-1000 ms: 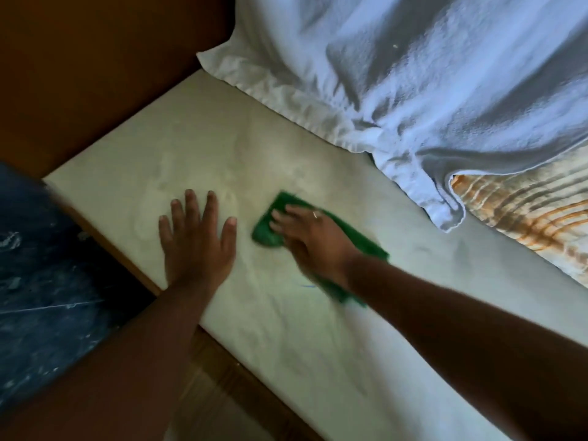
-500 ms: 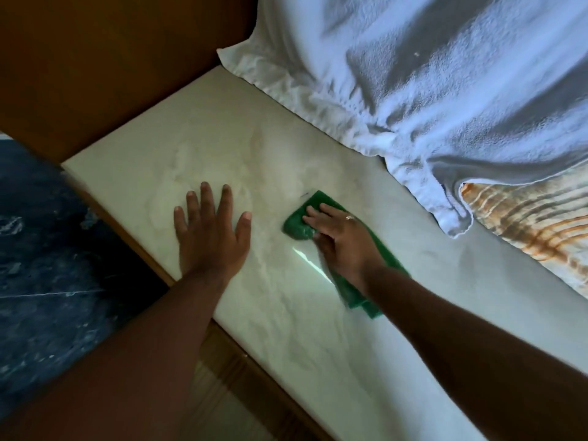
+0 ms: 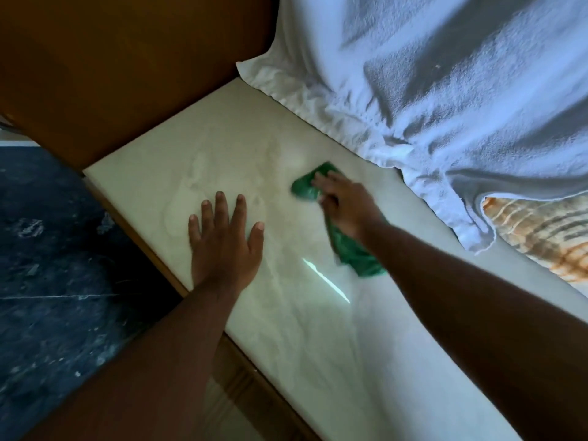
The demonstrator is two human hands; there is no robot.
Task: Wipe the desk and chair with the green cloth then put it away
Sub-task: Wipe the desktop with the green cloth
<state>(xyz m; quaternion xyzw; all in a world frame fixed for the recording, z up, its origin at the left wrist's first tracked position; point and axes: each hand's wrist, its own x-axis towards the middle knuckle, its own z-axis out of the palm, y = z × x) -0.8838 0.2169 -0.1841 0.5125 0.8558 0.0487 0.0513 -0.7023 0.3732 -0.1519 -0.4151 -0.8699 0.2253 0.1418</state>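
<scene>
The green cloth (image 3: 305, 187) lies crumpled on the pale marble desk top (image 3: 286, 329). My right hand (image 3: 345, 206) presses down on the cloth's middle, fingers curled over it; green ends stick out beyond the fingertips and under the wrist (image 3: 359, 261). Left of it, my left hand (image 3: 224, 241) rests flat on the desk with fingers spread, holding nothing. No chair is in view.
A large white towel (image 3: 429, 84) covers the desk's far right part. An orange striped shell-like object (image 3: 541, 237) lies under its edge. A brown wooden panel (image 3: 127, 65) stands at the back left. Dark marble floor (image 3: 57, 281) lies left of the desk's wooden edge.
My right hand has slid the green cloth away from me and to the right across the desk, toward the towel. My left hand stays flat in the same spot.
</scene>
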